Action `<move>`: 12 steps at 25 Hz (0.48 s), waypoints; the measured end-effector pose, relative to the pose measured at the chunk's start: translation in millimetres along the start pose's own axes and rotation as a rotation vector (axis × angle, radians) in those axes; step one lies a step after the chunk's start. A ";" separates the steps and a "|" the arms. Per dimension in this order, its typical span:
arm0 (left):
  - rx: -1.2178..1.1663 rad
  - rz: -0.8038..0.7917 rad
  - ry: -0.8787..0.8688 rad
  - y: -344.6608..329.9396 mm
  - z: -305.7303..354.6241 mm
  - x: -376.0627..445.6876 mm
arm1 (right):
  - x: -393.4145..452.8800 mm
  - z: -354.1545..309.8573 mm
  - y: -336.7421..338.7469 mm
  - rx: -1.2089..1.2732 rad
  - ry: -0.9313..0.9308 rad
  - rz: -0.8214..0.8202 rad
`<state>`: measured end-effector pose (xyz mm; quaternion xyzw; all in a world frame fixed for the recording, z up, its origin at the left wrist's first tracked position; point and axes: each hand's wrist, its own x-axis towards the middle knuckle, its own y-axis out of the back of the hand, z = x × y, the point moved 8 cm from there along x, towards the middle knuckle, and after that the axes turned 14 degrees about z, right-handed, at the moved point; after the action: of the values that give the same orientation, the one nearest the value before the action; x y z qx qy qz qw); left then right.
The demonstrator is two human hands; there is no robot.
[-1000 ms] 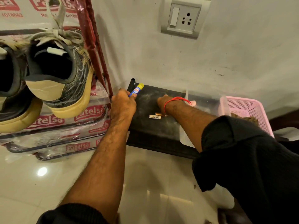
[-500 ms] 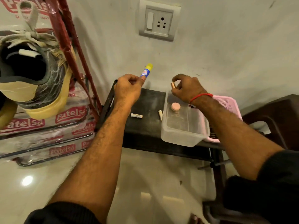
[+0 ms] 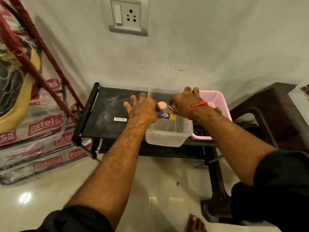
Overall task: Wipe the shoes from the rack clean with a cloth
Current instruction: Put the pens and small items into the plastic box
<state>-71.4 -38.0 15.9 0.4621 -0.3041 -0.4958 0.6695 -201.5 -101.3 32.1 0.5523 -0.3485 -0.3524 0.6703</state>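
- Left hand (image 3: 143,109) sits over the near-left edge of the clear plastic tub (image 3: 167,138), fingers spread wide. A blue-yellow glue stick (image 3: 167,115) pokes out from under the palm over the tub; I can't tell if the thumb pins it or it's already loose.
- Right hand (image 3: 185,102) is over the tub's far-right side, grip narrow, pinching a small brass-coloured piece (image 3: 170,108).
- A pink round cap-like item (image 3: 162,105) lies in the tub between the two hands.
- Task items: one shoe (image 3: 15,87) with a yellow sole is on the red rack (image 3: 33,64) at far left, well apart from both hands. No cloth in hand. Dark checked fabric (image 3: 199,130) in the pink basket (image 3: 215,101) might be it, can't confirm.
- My read: this is clearing small clutter, wiping not started.
- Risks: the tub overhangs the table (image 3: 107,104) front edge, so pressing on its near rim could tip it off. The glue stick could land on the rim and roll to the floor. The small piece could slip from the pinch.
- A white labelled stick (image 3: 120,119) lies loose on the table, easy to sweep off with the left forearm.
- Surface: black low table, dusty, white smears on top.
- Room: glossy pale tile floor, grey scuffed wall with a switch socket (image 3: 127,15), wrapped "Patelsa" packs (image 3: 41,124) under the rack, dark stool (image 3: 267,104) at right, a bare toe at the bottom edge.
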 end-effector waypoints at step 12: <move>-0.569 0.315 0.308 30.7 -84.4 27.4 | 3.4 -2.0 24.5 0.145 -0.113 0.138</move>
<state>22.3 -34.6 10.0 0.2740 -0.1172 -0.3760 0.8774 -195.9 -99.8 56.3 0.5534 -0.4474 -0.3098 0.6306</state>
